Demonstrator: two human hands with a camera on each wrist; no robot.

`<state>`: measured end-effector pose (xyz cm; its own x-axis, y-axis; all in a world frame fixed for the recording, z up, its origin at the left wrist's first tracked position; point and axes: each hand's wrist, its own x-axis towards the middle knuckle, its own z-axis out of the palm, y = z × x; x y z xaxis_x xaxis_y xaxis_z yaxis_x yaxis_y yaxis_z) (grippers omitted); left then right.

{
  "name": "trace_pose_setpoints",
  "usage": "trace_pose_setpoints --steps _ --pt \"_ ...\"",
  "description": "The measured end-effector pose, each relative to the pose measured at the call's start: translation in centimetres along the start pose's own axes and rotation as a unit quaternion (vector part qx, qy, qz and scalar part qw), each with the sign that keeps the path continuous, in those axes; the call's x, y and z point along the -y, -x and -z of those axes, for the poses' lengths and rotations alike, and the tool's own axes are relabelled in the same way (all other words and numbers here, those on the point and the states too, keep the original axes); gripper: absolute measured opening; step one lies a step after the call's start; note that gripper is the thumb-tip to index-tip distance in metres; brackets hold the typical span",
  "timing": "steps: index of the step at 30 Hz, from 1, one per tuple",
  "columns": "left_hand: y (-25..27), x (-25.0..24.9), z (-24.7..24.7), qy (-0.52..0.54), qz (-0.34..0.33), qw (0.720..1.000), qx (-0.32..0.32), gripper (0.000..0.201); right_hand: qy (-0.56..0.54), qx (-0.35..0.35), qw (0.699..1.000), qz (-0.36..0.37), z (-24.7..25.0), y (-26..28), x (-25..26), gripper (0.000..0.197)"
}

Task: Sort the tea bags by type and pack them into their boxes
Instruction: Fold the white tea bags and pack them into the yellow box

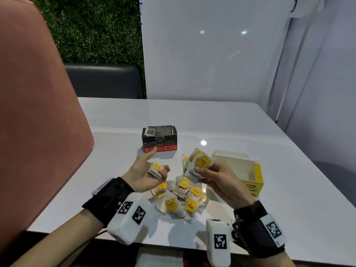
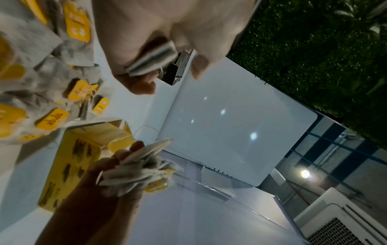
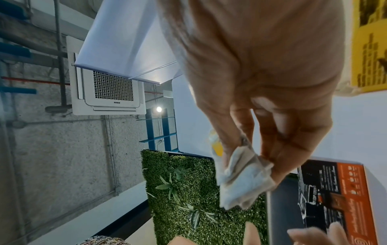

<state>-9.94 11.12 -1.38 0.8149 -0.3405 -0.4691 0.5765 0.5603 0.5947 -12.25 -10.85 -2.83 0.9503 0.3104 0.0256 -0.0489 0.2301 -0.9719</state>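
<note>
Two hands are holding yellow-tagged tea bags above the white table (image 1: 250, 132).

Going left to right: left hand (image 1: 142, 174) is curling round a few bags (image 1: 156, 169), black box (image 1: 159, 139) behind; loose pile (image 1: 181, 197) is lying between; right hand (image 1: 217, 180) is pinching a thick bunch (image 1: 198, 162) beside the open yellow box (image 1: 250, 182).

The table (image 1: 260, 218) lies bare along its far edge and right side, open to a reach. In the middle the black box (image 1: 159, 139) stands closed, with the open yellow box (image 1: 250, 176) to its right and a bare gap between them. A loose pile of tea bags (image 1: 181, 197) covers the near centre. A pink chair back (image 1: 34, 112) walls off the left, white panels (image 1: 212, 51) the far side
</note>
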Motion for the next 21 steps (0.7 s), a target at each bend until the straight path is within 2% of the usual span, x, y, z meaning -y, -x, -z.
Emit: trace_pose_setpoints --steps 5,9,13,15,21 --pt "-0.3 1.8 -0.3 -0.018 0.002 0.999 0.027 0.026 0.002 -0.015 1.0 -0.022 -0.7 -0.6 -0.3 0.028" --pt "-0.3 3.0 -0.9 -0.034 -0.009 0.998 0.061 0.057 0.015 0.003 0.999 -0.045 -1.7 -1.4 0.1 0.012" --pt "-0.3 3.7 -1.4 -0.035 -0.004 0.995 0.095 0.078 0.05 0.013 0.997 -0.055 -2.5 -2.3 0.2 0.01" --pt "-0.3 3.7 -1.5 -0.025 0.004 0.995 0.096 0.077 0.084 0.017 0.994 -0.06 -2.6 -2.6 0.3 0.011" --pt "-0.6 3.5 -1.5 -0.007 0.005 0.996 0.093 0.053 0.194 0.017 0.977 -0.083 -2.8 -3.0 1.2 0.013"
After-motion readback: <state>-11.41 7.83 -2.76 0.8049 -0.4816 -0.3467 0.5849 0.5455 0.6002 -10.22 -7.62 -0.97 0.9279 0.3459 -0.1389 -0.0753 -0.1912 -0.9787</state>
